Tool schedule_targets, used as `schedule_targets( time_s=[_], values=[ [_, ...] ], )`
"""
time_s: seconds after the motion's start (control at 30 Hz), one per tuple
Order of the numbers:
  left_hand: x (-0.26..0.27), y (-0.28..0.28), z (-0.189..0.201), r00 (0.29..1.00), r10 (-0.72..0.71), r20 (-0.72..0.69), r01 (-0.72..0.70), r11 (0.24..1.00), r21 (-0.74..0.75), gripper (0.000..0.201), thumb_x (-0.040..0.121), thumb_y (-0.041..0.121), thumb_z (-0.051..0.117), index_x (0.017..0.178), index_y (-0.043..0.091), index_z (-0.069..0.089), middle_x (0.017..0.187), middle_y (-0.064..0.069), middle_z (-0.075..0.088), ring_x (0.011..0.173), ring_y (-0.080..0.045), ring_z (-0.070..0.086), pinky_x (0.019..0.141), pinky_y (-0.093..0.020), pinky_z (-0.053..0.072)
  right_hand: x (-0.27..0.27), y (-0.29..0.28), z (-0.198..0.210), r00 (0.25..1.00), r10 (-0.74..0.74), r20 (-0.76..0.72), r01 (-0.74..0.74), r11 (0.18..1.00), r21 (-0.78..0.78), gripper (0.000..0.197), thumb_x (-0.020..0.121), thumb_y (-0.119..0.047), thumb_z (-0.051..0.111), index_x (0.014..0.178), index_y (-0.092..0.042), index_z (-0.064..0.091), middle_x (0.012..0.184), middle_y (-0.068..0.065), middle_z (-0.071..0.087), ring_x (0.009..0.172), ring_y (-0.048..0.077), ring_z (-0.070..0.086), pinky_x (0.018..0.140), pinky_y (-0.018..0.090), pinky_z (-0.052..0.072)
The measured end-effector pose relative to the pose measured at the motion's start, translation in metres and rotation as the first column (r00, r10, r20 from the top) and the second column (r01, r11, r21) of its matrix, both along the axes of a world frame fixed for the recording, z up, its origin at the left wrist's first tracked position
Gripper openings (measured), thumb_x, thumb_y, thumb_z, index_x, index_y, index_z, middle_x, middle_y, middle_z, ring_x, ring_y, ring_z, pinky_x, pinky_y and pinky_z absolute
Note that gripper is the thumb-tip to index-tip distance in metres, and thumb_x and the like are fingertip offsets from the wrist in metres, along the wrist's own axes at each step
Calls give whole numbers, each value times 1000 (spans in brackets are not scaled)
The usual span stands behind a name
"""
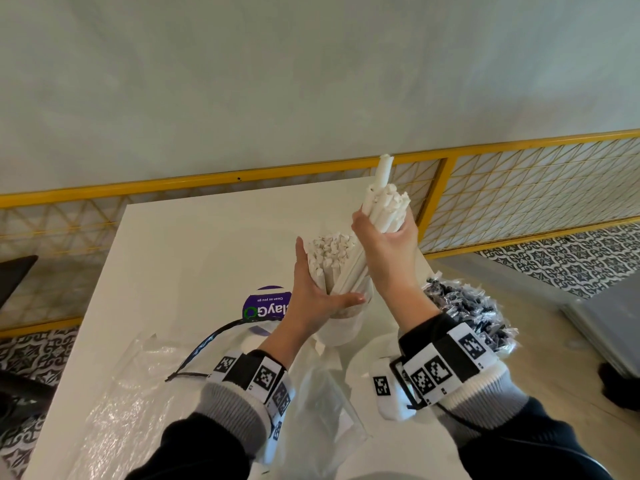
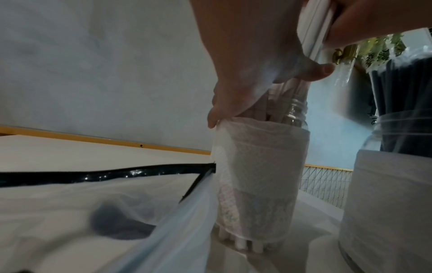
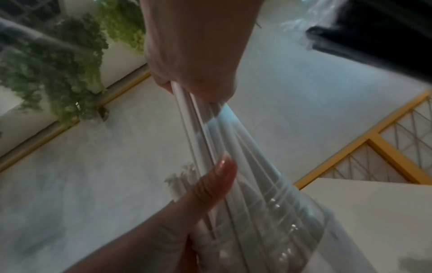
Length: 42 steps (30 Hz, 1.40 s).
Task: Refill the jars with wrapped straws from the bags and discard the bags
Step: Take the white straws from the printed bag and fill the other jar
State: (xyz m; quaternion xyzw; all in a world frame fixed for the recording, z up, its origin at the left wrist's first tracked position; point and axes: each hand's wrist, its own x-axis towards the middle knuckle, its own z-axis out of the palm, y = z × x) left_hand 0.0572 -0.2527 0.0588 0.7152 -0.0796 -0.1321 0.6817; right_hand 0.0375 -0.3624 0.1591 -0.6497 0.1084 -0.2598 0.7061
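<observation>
A clear jar [image 2: 257,175] with a white wrap stands mid-table, full of upright white wrapped straws [image 1: 330,251]. My left hand [image 1: 306,285] lies against the left side of those straws with straight fingers. Its thumb [image 3: 210,184] reaches across the front just above the jar's neck. My right hand [image 1: 384,237] grips a separate bundle of white straws [image 1: 384,199], raised and tilted right. The bundle's lower ends [image 3: 222,147] reach down into the jar's mouth beside the standing straws.
A second jar [image 2: 385,184] packed with black wrapped straws [image 1: 460,306] stands right of the first. Crumpled clear bags [image 1: 131,393] and a black-edged bag [image 2: 105,173] lie on the near side of the white table [image 1: 190,244]. A purple round label [image 1: 263,306] lies left of the jar. A yellow railing [image 1: 242,174] runs behind.
</observation>
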Motion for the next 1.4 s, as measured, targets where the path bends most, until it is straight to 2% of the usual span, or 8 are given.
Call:
schedule_targets(
  time_s=[0.17, 0.43, 0.63, 0.77, 0.9, 1.07, 1.27, 1.4],
  values=[
    [2, 2, -5, 998, -41, 39, 42, 999, -11, 150, 40, 43, 92, 139, 47, -20, 156, 7, 21, 141, -5, 24, 115, -45, 30, -4, 13, -14, 998, 32, 45, -28, 996, -82, 15, 85, -5, 66, 95, -10, 56, 68, -4, 54, 59, 6, 54, 56, 21, 46],
    [-3, -1, -2, 984, 46, 173, -42, 999, -31, 139, 51, 31, 88, 138, 50, -19, 142, 8, 43, 128, -2, 46, 107, -37, 42, -9, 22, -31, 996, 52, -72, -67, 970, -234, 29, 77, -27, 77, 89, -30, 51, 86, 4, 64, 81, 24, 67, 71, 49, 57],
    [-6, 6, 1, 988, 47, 146, -50, 999, 17, 129, 66, 26, 85, 143, 40, -17, 143, 32, 15, 118, 34, 15, 112, -25, 25, -11, 4, 20, 976, 66, 208, 80, 781, -620, 87, 76, -44, 75, 144, -22, 26, 144, -5, 29, 138, 9, 28, 108, 8, 24],
    [-8, 6, 5, 991, 41, 128, -49, 997, 56, 130, 65, 24, 85, 145, 36, -16, 144, 24, 8, 128, 20, 9, 110, -20, 21, 5, 5, 34, 964, 237, 122, -34, 566, -824, 40, 97, -29, 52, 133, -15, 53, 140, 3, 48, 128, 13, 44, 102, 15, 39],
    [-7, 8, 6, 992, 30, 124, -36, 998, 47, 133, 59, 30, 88, 144, 40, -14, 153, 18, 9, 138, 5, 13, 115, -29, 24, 4, 7, -2, 969, 201, 142, 10, 545, -838, 26, 97, -11, 45, 115, -7, 64, 113, 5, 66, 104, 22, 61, 84, 40, 52],
    [-4, 5, 5, 993, 0, 119, -6, 999, 48, 141, 49, 37, 92, 139, 50, -16, 158, 13, 4, 144, -3, 9, 119, -40, 21, 7, 11, 6, 978, 187, 97, -1, 468, -884, 42, 99, -36, 39, 137, -19, 48, 140, 5, 50, 132, 21, 44, 107, 49, 36],
    [2, 6, -5, 984, -35, 175, 11, 991, 136, 145, 54, 34, 89, 139, 38, -29, 153, 18, 11, 139, 3, 18, 100, -1, 25, 15, 18, -23, 971, 77, 225, 173, 423, -890, 31, 97, -22, 44, 105, -6, 70, 106, 8, 71, 107, 26, 63, 99, 34, 47],
    [11, 9, -12, 970, -106, 217, 64, 979, 192, 144, 55, 38, 87, 142, 30, -27, 138, 44, 15, 136, 9, 25, 99, 3, 22, 9, 20, -50, 987, -68, 148, 162, 327, -931, 33, 96, -24, 40, 105, -11, 70, 121, 9, 66, 124, 30, 54, 107, 48, 37]
  ],
)
